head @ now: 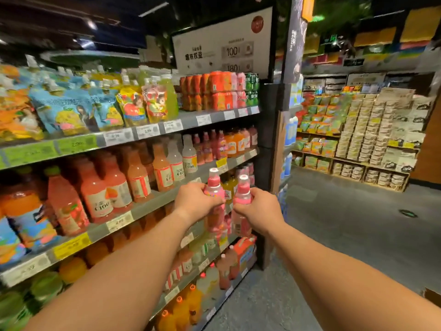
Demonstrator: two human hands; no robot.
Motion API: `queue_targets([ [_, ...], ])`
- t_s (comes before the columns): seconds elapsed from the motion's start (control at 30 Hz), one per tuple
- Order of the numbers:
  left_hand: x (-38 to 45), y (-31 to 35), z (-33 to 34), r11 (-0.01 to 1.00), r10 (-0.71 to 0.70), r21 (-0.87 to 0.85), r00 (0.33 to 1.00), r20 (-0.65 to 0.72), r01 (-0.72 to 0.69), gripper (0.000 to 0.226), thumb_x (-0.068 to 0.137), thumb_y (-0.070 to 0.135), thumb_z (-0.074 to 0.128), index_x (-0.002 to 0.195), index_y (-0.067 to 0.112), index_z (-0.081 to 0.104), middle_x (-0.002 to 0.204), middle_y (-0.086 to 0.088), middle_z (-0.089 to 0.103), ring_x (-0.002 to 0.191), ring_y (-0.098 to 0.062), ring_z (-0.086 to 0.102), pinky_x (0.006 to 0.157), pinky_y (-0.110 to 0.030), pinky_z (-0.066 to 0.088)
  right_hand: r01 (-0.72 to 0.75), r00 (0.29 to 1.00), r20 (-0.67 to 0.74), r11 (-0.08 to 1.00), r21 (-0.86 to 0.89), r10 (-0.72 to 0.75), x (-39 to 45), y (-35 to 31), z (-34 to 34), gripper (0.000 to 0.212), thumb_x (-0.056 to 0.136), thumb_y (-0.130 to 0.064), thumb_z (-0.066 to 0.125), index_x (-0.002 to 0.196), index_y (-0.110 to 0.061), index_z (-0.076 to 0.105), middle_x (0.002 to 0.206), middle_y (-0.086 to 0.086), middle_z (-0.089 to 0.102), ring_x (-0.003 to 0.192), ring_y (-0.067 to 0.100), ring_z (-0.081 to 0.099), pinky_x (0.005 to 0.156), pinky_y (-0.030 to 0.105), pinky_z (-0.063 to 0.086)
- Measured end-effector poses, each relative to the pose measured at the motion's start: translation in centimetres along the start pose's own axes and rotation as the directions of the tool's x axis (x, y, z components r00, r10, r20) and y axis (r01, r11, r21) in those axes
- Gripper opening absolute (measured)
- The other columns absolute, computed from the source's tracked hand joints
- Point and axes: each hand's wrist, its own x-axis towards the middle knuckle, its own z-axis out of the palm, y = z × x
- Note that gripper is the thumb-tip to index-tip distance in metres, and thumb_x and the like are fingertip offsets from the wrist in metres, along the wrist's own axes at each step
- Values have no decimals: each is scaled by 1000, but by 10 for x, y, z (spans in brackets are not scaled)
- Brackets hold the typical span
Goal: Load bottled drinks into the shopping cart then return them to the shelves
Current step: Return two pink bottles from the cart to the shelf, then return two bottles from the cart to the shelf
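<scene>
Each of my hands holds one pink bottled drink with a white cap, upright, in front of the drinks shelving. My left hand [194,200] grips the left pink bottle [215,187] around its upper body. My right hand [256,209] grips the right pink bottle [243,191] just below its neck. The two bottles stand side by side, almost touching, level with the third shelf [143,207] near the unit's right end. No shopping cart is in view.
Shelves on the left carry juice pouches [71,108], orange and pink juice bottles [100,194] and cans [219,91]. A black end post [269,163] closes the unit. Across the grey aisle floor [346,223] stands a wooden snack display [362,139].
</scene>
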Motion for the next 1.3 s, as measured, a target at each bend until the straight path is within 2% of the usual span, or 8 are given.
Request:
queue_targets([
  [0.1,38,8,17,998,-54,13,995,-82,55,39,61,56,81,80,23,73,77,7,71,75,-12,65,69,-32,54,64,996,65,998,-5,-64,60,13,-4,20,73,-38,69,86,-23,67,80,-3,69,78,19,63,70,37,52],
  [0.27,101,15,38,988,-134,50,971,-196,147,36,61,58,81,70,25,68,66,14,62,64,-5,56,51,-21,34,140,983,112,990,34,-143,149,25,8,22,76,-40,68,90,-22,67,84,0,70,81,22,63,70,38,52],
  [0.43,178,7,61,979,-164,82,958,-235,188,39,62,59,79,81,25,74,79,7,71,77,-15,65,70,-32,52,155,974,148,981,113,-171,223,46,29,24,75,-44,68,89,-24,66,80,-5,67,76,17,61,58,31,44],
  [0.6,246,1,87,971,-204,64,940,-272,230,36,63,53,79,81,22,73,80,4,71,79,-18,66,73,-33,53,123,969,203,986,115,-144,298,73,49,26,77,-40,66,94,-20,68,87,3,70,81,23,64,72,40,54],
  [0.73,283,-1,101,967,-211,68,921,-328,246,33,67,46,80,88,21,74,85,2,73,83,-20,66,76,-33,53,172,958,204,974,147,-200,359,79,68,32,75,-39,69,101,-20,68,88,1,70,81,23,63,71,38,54],
  [0.87,329,-5,110,968,-232,-32,844,-483,248,31,68,40,81,95,27,72,89,8,73,85,-14,67,80,-33,54,277,933,171,935,222,-317,424,73,95,39,73,-37,72,110,-25,65,93,0,70,85,23,64,71,35,51],
  [1.07,391,-22,129,931,-332,-73,749,-573,357,34,66,34,84,97,27,72,93,6,74,88,-16,67,80,-30,52,377,869,219,880,289,-444,503,83,130,42,77,-35,72,116,-27,61,100,-2,70,89,21,63,68,28,39],
  [1.3,431,-38,147,854,-459,-76,675,-577,515,39,67,40,83,98,19,72,96,-3,74,90,-24,68,82,-36,55,374,815,335,871,317,-472,543,93,168,32,78,-39,68,106,-25,62,97,3,71,88,26,65,77,39,53],
])
